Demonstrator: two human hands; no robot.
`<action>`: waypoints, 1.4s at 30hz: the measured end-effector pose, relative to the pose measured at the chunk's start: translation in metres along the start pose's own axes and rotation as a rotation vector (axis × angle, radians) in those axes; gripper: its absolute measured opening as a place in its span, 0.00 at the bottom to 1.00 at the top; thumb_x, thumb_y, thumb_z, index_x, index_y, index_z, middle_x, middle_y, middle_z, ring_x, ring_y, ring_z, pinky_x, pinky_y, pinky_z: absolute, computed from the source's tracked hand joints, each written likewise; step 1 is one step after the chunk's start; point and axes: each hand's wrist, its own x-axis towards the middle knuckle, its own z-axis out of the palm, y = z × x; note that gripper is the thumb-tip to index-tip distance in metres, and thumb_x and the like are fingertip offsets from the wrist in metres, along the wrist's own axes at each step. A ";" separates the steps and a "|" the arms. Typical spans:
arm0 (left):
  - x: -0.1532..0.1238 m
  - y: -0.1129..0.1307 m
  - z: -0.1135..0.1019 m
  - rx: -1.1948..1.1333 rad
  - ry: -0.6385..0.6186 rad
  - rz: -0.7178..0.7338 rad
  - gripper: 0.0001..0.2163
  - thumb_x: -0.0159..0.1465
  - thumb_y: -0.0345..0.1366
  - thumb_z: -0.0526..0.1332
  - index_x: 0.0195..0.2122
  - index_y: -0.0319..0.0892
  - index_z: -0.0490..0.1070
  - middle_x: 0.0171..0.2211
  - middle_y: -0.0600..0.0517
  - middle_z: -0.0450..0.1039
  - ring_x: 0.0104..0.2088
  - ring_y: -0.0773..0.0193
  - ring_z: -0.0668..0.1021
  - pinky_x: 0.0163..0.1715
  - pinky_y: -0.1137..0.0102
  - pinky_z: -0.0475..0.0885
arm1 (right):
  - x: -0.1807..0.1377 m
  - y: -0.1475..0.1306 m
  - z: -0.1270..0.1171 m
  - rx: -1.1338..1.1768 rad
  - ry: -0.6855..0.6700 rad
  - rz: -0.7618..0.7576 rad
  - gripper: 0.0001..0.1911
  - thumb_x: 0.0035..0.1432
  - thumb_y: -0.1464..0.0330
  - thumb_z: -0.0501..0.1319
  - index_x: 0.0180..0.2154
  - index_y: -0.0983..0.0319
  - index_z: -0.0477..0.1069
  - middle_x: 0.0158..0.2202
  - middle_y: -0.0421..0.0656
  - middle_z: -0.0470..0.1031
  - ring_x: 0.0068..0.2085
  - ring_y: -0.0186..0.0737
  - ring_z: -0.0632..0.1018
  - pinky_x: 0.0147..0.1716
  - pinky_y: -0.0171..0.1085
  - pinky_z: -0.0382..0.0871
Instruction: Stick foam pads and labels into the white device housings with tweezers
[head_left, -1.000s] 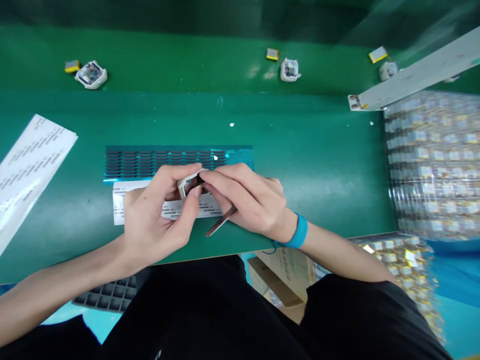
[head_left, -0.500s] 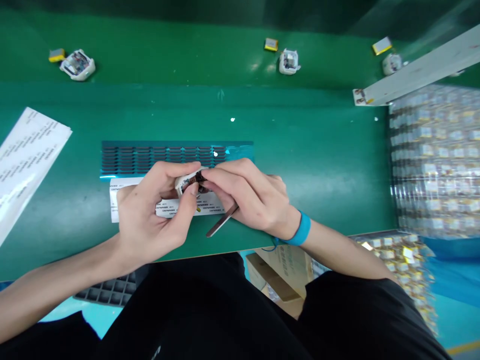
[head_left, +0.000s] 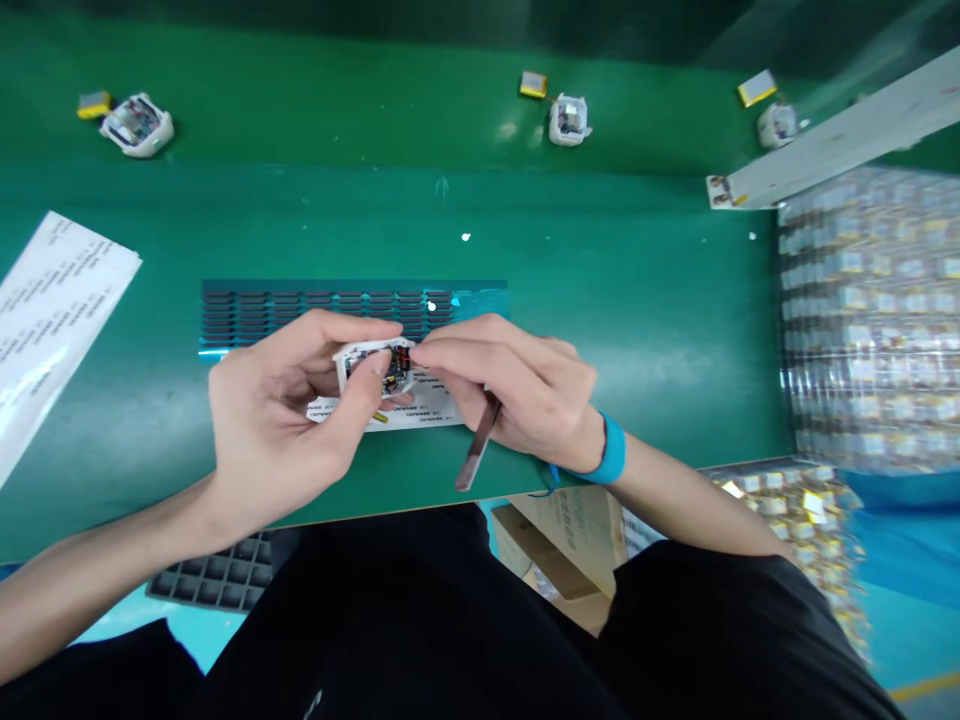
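A small white plastic housing [head_left: 348,362] with an open face shows circuit parts and reddish wires inside. My left hand [head_left: 296,420] is closed around it, thumb on the inner parts and fingers along the far edge. My right hand [head_left: 517,390] is closed, its thumb and index fingertips pinched at the housing's right end. A pair of metal tweezers [head_left: 478,445] lies in the right palm, pointing down toward the table edge. Below the hands are a white printed sheet [head_left: 427,402] and a blue film strip with rows of dark pads [head_left: 330,302].
Along the back lie white housings with batteries: left [head_left: 137,125], middle [head_left: 569,120] and right [head_left: 777,125]. A white printed sheet [head_left: 60,310] rests at left. At right are a pale post [head_left: 840,130] and trays of wrapped parts [head_left: 870,320]. A cardboard box [head_left: 585,540] stands below the table edge.
The housing has shifted slightly left and turned its open face up toward me. The tweezers' end swung to the right. Along the back, the housings and batteries moved a little left.
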 end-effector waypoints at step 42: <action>-0.016 -0.016 0.008 0.114 -0.058 -0.058 0.04 0.72 0.36 0.66 0.43 0.51 0.70 0.25 0.59 0.77 0.25 0.63 0.81 0.26 0.68 0.73 | 0.001 -0.010 -0.010 -0.398 -0.196 -0.172 0.14 0.73 0.76 0.56 0.53 0.72 0.79 0.50 0.54 0.86 0.37 0.41 0.86 0.27 0.37 0.80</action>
